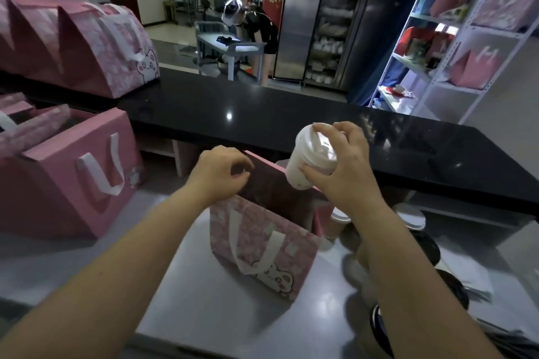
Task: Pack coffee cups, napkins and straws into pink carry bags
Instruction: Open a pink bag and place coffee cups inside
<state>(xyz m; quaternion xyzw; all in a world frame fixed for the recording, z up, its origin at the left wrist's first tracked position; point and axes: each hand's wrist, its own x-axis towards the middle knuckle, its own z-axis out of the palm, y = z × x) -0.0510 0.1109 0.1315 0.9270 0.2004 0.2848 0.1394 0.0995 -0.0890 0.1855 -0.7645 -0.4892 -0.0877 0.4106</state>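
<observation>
Bag mouth open; cups crowd right side.

right hand holding coffee cup above pink bag, left hand gripping rim

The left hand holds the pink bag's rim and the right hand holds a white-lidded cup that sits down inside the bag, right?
Not quite. The head view shows the white-lidded cup outside the pink bag: the right hand holds it tilted in the air over the bag's open mouth. The left hand does hold the rim.
</observation>
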